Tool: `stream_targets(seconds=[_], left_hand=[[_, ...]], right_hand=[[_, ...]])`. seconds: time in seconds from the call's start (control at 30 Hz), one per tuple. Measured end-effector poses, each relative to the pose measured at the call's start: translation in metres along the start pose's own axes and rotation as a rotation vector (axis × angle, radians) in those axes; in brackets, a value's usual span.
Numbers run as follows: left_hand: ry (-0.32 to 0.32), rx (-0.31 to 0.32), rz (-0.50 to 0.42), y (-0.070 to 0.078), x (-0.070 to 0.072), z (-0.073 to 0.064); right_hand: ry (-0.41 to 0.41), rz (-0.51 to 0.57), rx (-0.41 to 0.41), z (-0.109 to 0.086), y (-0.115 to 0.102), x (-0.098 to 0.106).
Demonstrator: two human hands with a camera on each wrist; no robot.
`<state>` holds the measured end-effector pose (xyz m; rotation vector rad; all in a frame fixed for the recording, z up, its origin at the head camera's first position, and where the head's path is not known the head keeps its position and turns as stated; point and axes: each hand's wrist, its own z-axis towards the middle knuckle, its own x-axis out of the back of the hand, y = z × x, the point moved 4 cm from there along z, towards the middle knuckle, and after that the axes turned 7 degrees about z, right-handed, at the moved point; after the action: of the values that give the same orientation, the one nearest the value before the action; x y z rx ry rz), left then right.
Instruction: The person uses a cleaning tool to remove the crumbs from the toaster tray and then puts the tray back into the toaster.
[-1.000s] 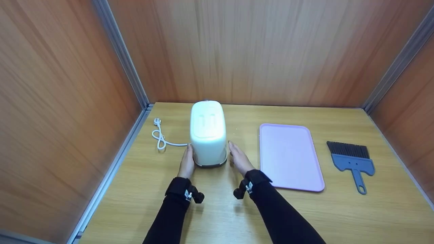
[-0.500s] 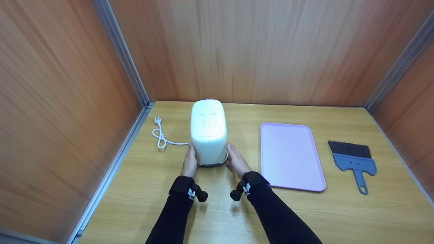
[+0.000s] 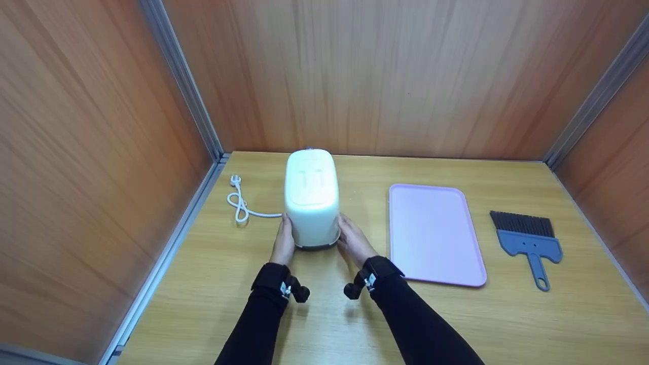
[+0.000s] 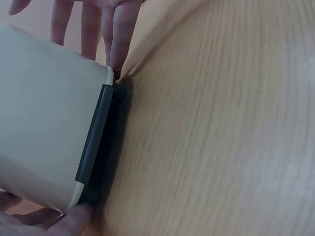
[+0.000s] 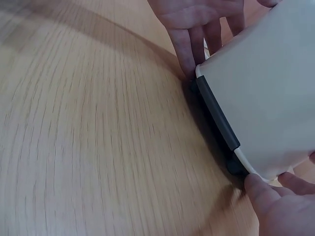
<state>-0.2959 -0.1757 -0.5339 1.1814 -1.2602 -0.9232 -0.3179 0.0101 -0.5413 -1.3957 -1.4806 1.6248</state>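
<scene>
A white toaster [image 3: 312, 203] with a rounded body and a dark base stands upright on the wooden table, one narrow end facing me. My left hand [image 3: 284, 244] rests against its left side, low down. On the opposite side my right hand [image 3: 355, 242] touches it at about the same height. In the left wrist view the right hand's fingers [image 4: 119, 34] lie nearly straight along the side, one tip at the base edge. The right wrist view shows the left hand's fingers [image 5: 183, 51] likewise extended. Parts of both hands are hidden behind the toaster.
A white power cord [image 3: 242, 207] with a plug lies looped to the toaster's left. To the right is a pink tray [image 3: 433, 235], and beyond it a blue brush [image 3: 529, 246] with dark bristles. Wooden panels [image 3: 380, 76] wall the table at the back and sides.
My right hand has moved left, from a small gap beside the toaster to touching its side. The left hand stays against the toaster, which shows no clear movement.
</scene>
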Motion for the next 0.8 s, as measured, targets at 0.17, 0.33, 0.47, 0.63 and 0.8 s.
stream_targets(seconds=[0.17,0.33,0.47,0.63,0.8], left_hand=[[-0.001,0.012,-0.039,0.0,0.0,0.0],[-0.014,0.01,-0.104,0.001,0.0,0.002],[-0.008,0.018,-0.103,0.003,0.003,0.007],[0.009,0.026,-0.166,0.005,0.005,0.01],[0.004,0.075,-0.202,0.007,0.004,0.011]], right_hand=[[0.011,-0.007,0.0,0.001,0.0,0.001],[-0.004,-0.012,0.004,0.0,-0.003,-0.001],[-0.02,0.018,-0.013,0.0,-0.006,-0.003],[-0.004,0.017,-0.054,-0.002,-0.009,-0.004],[0.026,-0.006,-0.07,-0.002,-0.013,-0.003]])
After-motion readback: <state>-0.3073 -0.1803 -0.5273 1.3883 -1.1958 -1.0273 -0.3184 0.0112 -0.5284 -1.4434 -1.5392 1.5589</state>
